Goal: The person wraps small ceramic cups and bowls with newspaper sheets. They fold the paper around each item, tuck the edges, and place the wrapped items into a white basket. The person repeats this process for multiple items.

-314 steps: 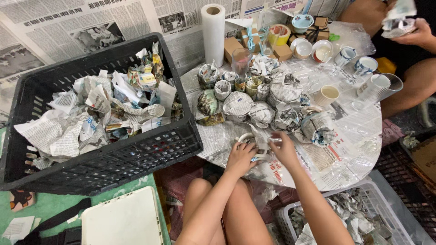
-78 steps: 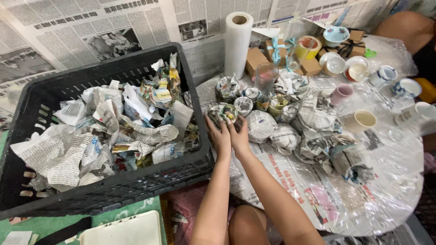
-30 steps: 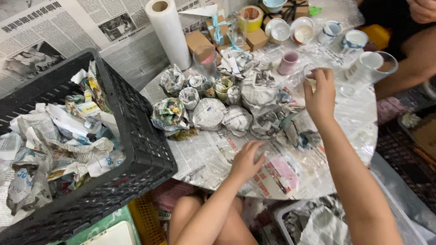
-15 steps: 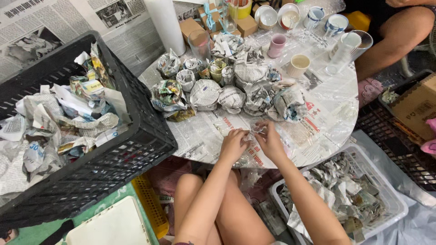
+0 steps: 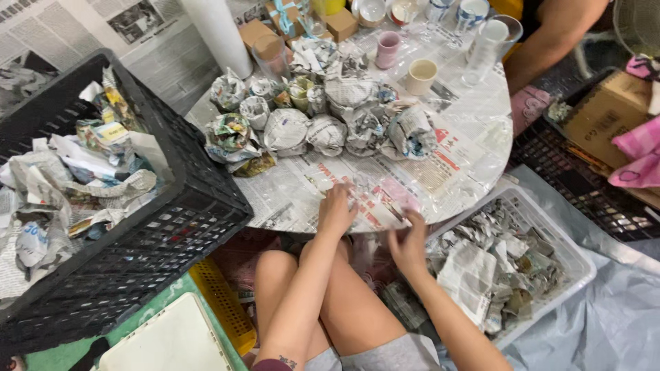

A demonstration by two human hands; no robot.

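My left hand (image 5: 337,209) lies on a newspaper sheet (image 5: 371,199) at the near edge of the round table (image 5: 474,137), fingers pressed on the paper. My right hand (image 5: 409,244) is blurred just off the table's edge, above my knees and beside the white basket (image 5: 576,255) of crumpled newspaper. I cannot tell whether it grips anything. A cluster of newspaper-wrapped bundles (image 5: 323,127) sits on the table beyond both hands. A pink cup (image 5: 388,48), a cream cup (image 5: 421,72) and a clear glass (image 5: 485,48) stand farther back.
A large black crate (image 5: 172,227) of crumpled paper stands at my left. A white paper roll (image 5: 216,31) and small cardboard boxes (image 5: 258,31) are at the table's back. Another person's arm (image 5: 557,34) is at the far right, above a black crate (image 5: 564,178) and a brown box (image 5: 605,110).
Both hands were together on the sheet half a second ago. My right hand has dropped off the table edge toward the white basket; my left hand stays on the paper.
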